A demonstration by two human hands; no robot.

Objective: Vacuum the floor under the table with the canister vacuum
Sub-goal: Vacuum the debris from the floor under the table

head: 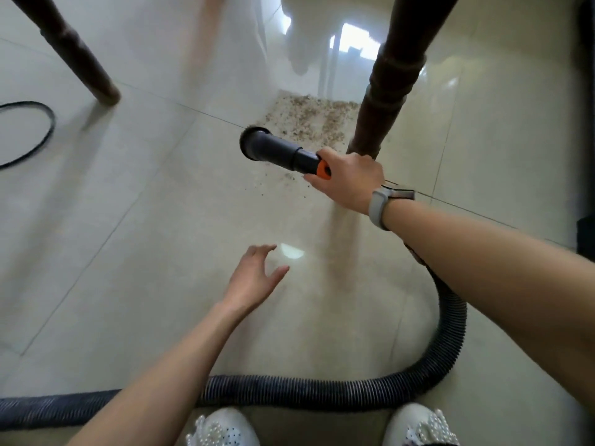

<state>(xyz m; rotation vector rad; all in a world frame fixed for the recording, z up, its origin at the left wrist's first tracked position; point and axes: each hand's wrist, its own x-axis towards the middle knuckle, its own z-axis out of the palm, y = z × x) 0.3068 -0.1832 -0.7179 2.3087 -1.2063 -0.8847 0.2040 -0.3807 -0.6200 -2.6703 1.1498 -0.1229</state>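
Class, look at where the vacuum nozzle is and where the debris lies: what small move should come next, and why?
Probably swing the nozzle forward and to the right into the crumb patch beside the table leg. The right hand grips the tube, its mouth sits just short of the patch, and most crumbs are still uncollected there.

The right hand (349, 180) reaches forward on an outstretched bare arm, fingers curled in a grip, a grey watch band around its wrist. The left hand (257, 278) hovers lower, fingers spread and relaxed, holding nothing.
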